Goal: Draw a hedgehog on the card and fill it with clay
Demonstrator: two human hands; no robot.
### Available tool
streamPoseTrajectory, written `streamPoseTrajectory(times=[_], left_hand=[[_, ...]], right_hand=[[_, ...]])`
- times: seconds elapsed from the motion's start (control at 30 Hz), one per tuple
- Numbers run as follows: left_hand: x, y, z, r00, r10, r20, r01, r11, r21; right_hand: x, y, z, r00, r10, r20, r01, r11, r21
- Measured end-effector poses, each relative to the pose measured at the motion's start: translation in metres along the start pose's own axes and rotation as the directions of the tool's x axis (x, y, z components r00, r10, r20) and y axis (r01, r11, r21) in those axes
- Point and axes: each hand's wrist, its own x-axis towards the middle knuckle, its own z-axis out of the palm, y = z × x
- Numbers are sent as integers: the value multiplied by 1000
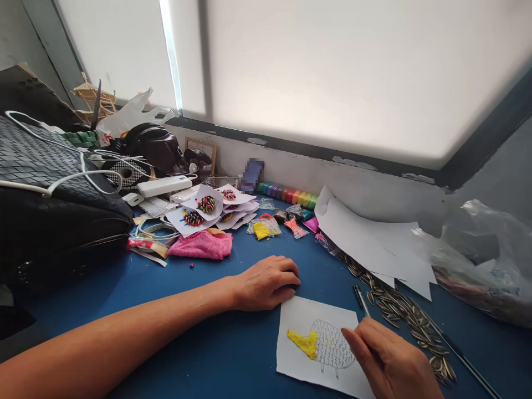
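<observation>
A sheet of white paper (pixel 299 368) lies on the blue table before me. On it is a pen drawing of a rounded body with rows of wavy marks and two thin legs. Yellow clay (pixel 306 344) covers the neck and head part. My left hand (pixel 268 282) rests at the paper's top left corner, loosely bent, thumb apart from the fingers, holding nothing visible. Over the drawing's right side my right hand (pixel 388 357) has thumb and forefinger closed in a pinch; what lies between them is hidden. A pen (pixel 362 301) runs behind this hand; whether it is held I cannot tell.
Sunflower seeds (pixel 409 316) lie on the right beside another pen (pixel 469 363), loose white sheets (pixel 369 238) and a plastic bag (pixel 490 266). Farther back are clay packets (pixel 266 228), decorated paper pieces (pixel 205 205) and a pink cloth (pixel 201 245). A black bag (pixel 62 221) stands left.
</observation>
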Motion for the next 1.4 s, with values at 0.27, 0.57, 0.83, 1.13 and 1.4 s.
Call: streamPoseTrajectory(times=[0.27,0.57,0.83,1.13,1.4], left_hand=[[12,-4,-9,997,-80,-19,80,997,19],[48,-71,-42,803,-527,-279,567,819,84],[44,-82,-39,807,-559,-189,516,824,-234],[72,-36,-35,981,-185,59,169,664,-729],[80,-23,-15,993,-32,117,116,525,-843]], right_hand=[[6,3,0,999,7,-49,-2,995,102],[1,10,3,997,-15,-81,28,986,162],[2,6,0,993,115,-4,-108,945,308],[50,1,-14,839,543,29,-464,686,561],[61,8,-1,732,677,76,-562,536,630]])
